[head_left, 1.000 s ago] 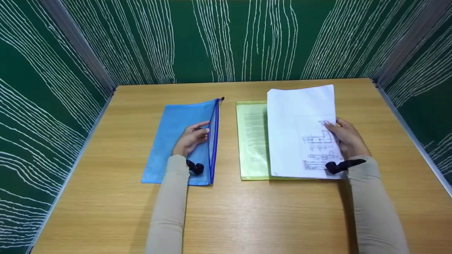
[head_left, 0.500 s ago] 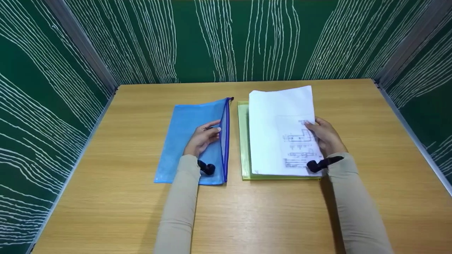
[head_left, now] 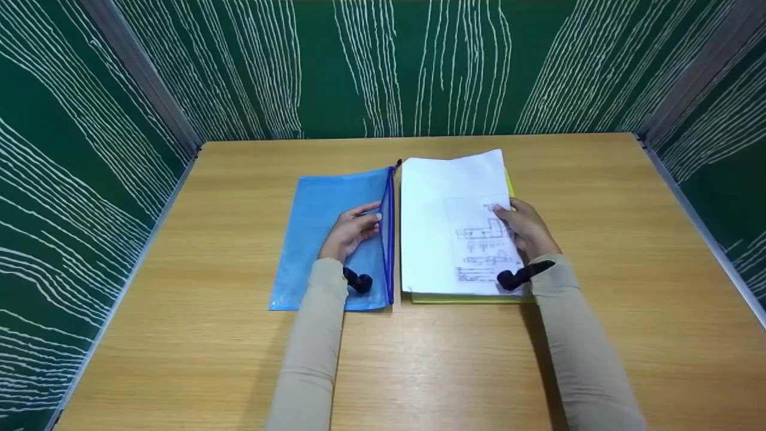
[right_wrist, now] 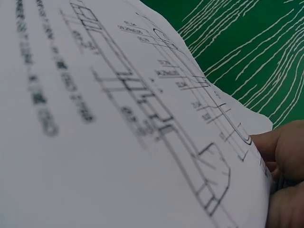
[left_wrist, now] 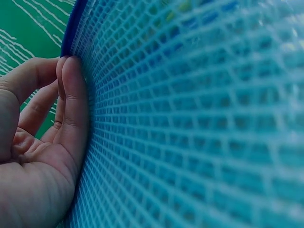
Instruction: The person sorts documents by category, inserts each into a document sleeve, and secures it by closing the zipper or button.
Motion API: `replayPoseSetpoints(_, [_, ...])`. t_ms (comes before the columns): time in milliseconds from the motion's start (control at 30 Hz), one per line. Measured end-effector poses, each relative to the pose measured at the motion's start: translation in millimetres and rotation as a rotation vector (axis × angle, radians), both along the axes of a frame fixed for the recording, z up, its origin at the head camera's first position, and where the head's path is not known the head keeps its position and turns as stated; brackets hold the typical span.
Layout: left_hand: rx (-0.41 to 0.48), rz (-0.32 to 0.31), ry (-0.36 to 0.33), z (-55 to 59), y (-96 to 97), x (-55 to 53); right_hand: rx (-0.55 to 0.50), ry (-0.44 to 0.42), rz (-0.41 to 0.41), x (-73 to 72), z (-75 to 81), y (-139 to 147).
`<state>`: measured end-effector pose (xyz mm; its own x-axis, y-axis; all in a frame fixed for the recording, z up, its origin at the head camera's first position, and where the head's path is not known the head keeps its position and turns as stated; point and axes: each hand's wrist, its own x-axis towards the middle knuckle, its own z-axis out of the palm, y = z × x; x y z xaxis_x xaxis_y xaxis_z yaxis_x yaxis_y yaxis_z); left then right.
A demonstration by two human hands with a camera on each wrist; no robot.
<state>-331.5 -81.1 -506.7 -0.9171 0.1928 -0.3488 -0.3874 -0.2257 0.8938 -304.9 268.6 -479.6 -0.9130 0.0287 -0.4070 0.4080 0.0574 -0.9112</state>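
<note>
A blue mesh zip pouch (head_left: 323, 239) lies left of centre on the table, its darker blue zipper edge facing right. My left hand (head_left: 353, 230) pinches the upper layer at that edge between thumb and fingers, lifting it; the left wrist view shows the fingertips (left_wrist: 71, 66) right at the dark blue border. My right hand (head_left: 529, 227) grips the right edge of white paper (head_left: 449, 191) printed with a technical drawing, thumb on top. The paper's left edge is right beside the pouch's opening. Beneath the paper, a yellow-green folder (head_left: 473, 299) shows only at its bottom and right edges.
The wooden table (head_left: 443, 371) is bounded at the back and sides by green panels (head_left: 407, 72) with white wavy lines. A small dark zipper pull (head_left: 398, 163) sticks up at the pouch's top right corner. Black wrist cameras (head_left: 359, 281) are on both wrists.
My right hand has carried the paper leftward across the folder to the pouch's zipper edge. My left hand and the pouch have shifted a little to the right.
</note>
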Motion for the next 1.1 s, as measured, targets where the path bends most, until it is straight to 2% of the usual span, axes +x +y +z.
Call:
replayPoseSetpoints(200, [0.009, 0.001, -0.002, 0.1, 0.8, 0.6, 0.010, -0.011, 0.004, -1.6, -2.4, -10])
replayPoseSetpoints(433, [0.033, -0.007, 0.023, 0.5, 1.6, 1.2, -0.016, 0.022, 0.008, -2.1, -7.6, -16])
replayPoseSetpoints(633, [0.023, -0.008, 0.026, 1.4, 2.1, 1.4, 0.037, 0.021, 0.020, -0.1, -8.9, -20])
replayPoseSetpoints(1100, [-0.011, -0.009, 0.010, -0.8, 1.5, 0.8, 0.045, 0.028, 0.031, -0.2, -13.0, -27])
